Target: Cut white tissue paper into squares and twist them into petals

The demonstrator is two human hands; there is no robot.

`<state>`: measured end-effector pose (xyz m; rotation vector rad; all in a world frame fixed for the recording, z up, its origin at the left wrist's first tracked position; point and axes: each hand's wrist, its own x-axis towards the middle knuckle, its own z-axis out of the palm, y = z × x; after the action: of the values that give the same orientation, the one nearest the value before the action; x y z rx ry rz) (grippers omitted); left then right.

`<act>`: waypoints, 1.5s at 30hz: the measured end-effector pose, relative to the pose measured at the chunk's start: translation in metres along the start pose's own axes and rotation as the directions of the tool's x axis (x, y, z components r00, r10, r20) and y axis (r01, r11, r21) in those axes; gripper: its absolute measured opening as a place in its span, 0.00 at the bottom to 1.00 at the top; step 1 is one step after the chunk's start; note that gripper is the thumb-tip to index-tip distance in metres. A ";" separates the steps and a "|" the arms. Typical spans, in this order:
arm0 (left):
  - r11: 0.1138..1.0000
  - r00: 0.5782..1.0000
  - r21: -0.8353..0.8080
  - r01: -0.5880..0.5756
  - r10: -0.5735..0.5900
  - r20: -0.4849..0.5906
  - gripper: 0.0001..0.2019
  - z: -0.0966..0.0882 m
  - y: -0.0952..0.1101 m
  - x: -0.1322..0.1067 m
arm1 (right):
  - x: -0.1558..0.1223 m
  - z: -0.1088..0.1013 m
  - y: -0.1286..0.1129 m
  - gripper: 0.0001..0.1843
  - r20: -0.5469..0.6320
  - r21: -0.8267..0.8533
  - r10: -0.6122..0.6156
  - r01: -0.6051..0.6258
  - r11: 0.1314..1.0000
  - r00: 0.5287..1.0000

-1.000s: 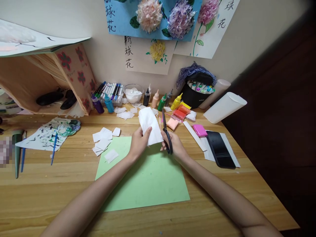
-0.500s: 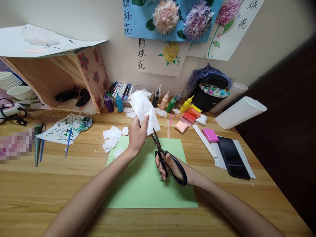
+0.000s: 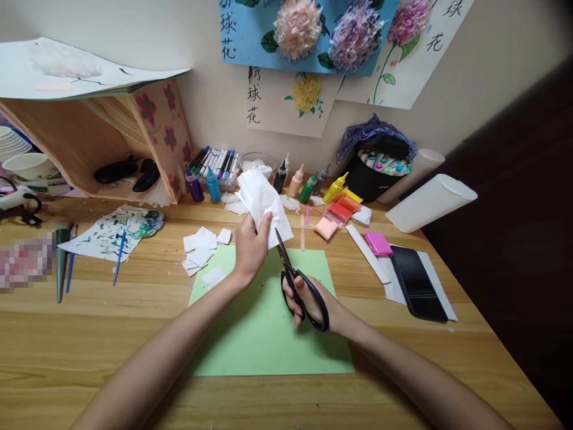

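My left hand (image 3: pixel 250 248) pinches a white sheet of tissue paper (image 3: pixel 260 202) and holds it upright above the far edge of a green paper sheet (image 3: pixel 268 325) lying on the wooden table. My right hand (image 3: pixel 313 304) grips black scissors (image 3: pixel 295 280) through the handles; the blades are closed and point up-left, their tip touching the tissue's lower right edge. Several cut white squares (image 3: pixel 201 251) lie to the left of my left hand.
Along the wall stand paint bottles (image 3: pixel 308 186), markers (image 3: pixel 215 162), a glass bowl (image 3: pixel 256 162) and a black marker case (image 3: pixel 380 170). A black phone (image 3: pixel 418 283), pink block (image 3: pixel 376 243), white roll (image 3: pixel 430 203) lie right. A paint-smeared sheet (image 3: pixel 111 230) and brushes lie left.
A second ago the scissors stood upright beside the tissue; my right hand dropped toward me and now points the blades up at the tissue's lower edge. The left hand raised the tissue slightly.
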<state>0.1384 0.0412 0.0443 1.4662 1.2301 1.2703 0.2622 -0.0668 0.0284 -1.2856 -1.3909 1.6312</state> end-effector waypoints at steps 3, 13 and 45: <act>1.000 1.000 0.012 -0.004 0.004 -0.016 0.17 -0.001 -0.001 0.001 | 0.000 0.001 0.000 0.33 -0.050 -0.015 0.012 -0.012 1.000 0.999; 0.999 0.999 -0.029 0.017 -0.016 0.031 0.17 0.003 0.002 -0.004 | 0.003 -0.002 0.001 0.37 -0.069 -0.074 -0.003 -0.002 0.997 0.998; 0.991 0.997 -0.108 -0.076 0.077 0.003 0.15 0.001 -0.006 0.006 | 0.001 0.004 -0.003 0.34 -0.096 0.012 0.037 -0.036 0.999 0.995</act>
<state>0.1381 0.0482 0.0392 1.4504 1.0927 1.3606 0.2576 -0.0662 0.0306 -1.3723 -1.3075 1.5768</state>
